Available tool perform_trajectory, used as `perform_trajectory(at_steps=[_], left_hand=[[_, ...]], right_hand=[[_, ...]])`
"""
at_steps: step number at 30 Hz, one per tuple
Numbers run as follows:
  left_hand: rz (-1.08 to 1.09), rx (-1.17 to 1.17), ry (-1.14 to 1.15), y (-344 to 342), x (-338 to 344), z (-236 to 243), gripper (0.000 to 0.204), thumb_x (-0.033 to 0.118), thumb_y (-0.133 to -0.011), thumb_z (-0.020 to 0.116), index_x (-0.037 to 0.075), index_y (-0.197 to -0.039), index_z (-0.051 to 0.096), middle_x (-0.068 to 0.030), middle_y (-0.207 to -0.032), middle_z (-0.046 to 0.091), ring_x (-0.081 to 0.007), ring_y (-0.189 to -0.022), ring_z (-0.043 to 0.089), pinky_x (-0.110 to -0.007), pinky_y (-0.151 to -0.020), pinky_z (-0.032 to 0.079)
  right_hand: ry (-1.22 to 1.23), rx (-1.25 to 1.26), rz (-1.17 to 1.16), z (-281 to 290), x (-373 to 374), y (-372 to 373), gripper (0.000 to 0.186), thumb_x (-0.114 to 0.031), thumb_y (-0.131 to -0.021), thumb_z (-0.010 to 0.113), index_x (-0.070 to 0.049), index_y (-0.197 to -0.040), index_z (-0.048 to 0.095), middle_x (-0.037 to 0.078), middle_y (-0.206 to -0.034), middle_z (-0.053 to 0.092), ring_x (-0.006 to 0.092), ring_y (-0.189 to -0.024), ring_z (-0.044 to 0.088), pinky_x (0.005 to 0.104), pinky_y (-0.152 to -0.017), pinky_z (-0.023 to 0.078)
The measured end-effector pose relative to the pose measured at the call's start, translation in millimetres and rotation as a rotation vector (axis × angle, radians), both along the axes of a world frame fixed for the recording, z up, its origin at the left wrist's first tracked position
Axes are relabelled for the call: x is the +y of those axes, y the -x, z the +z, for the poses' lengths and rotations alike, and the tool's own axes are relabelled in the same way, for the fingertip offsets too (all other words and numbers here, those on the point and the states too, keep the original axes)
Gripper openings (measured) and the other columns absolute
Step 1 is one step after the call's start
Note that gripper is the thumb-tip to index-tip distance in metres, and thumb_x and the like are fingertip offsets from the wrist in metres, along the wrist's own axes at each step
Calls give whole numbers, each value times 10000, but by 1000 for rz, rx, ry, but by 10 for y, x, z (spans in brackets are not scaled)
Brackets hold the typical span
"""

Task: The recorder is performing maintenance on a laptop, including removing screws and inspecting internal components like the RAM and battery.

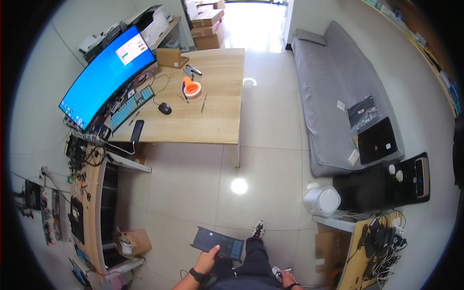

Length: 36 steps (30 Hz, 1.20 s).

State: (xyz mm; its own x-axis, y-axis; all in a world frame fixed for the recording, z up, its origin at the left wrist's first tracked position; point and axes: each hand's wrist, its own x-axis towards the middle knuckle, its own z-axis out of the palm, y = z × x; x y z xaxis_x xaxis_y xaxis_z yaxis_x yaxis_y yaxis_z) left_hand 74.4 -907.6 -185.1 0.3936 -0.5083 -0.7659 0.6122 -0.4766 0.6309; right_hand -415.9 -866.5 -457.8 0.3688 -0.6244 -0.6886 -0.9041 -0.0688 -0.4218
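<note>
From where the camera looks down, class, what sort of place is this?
Probably a small office or repair workroom: a wooden desk bears a wide curved monitor, cardboard boxes are stacked behind, and the left hand holds a flat dark battery pack.

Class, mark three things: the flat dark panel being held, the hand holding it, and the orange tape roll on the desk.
flat dark panel [220, 242], head view, middle of its face
left hand [208, 259], head view, back of the hand
orange tape roll [192, 88], head view, its rim

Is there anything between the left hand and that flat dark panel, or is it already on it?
Nothing stands between them: the left hand already grips the flat dark panel at its lower edge, above the tiled floor. The right hand sits apart, low beside the person's leg.
</note>
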Motion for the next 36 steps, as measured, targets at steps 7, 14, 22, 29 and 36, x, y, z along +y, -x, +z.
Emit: perform_trajectory(at_steps=[7,14,22,29,36], left_hand=[[115,44,28,615,298,-467,384,287,-1053,609,-64,-1191,684,-80,-1137,731,-176,-1058,661,-311,-947,500],[74,-51,97,858,611,-1172,387,280,-1055,609,-57,-1235,668,-102,-1203,720,-200,-1112,654,-326,-994,492],[61,-244,368,954,704,-2260,357,200,-1049,584,-58,-1294,611,-94,-1261,665,-200,-1166,602,-340,-1035,458],[185,-455,634,1124,495,-2408,362,225,-1043,599,-73,-1248,625,-91,-1205,672,-193,-1132,597,-347,-1028,455],[214,-316,825,1467,753,-1621,334,252,-1075,564,-56,-1080,695,-25,-1077,680,-108,-1007,595,-287,-929,468]], right_hand=[[-112,12,-40,394,-398,660,430,-253,-1005,615,-157,-1418,541,270,-1340,571,435,-1158,581,533,-962,484],[-110,81,-81,604,-582,1382,543,-206,-994,626,-29,-1484,470,292,-1338,599,408,-1193,591,474,-1021,475],[-49,-79,-326,1010,-452,1768,529,-143,-1053,552,-119,-1565,421,148,-1483,541,246,-1368,481,362,-1169,354],[54,-54,-591,826,-271,1560,619,-280,-1029,629,15,-1527,410,170,-1463,558,250,-1345,522,354,-1122,414],[128,-638,-1028,724,-376,1704,359,-273,-986,685,-1,-1218,653,75,-1160,661,187,-1081,590,335,-986,456]])
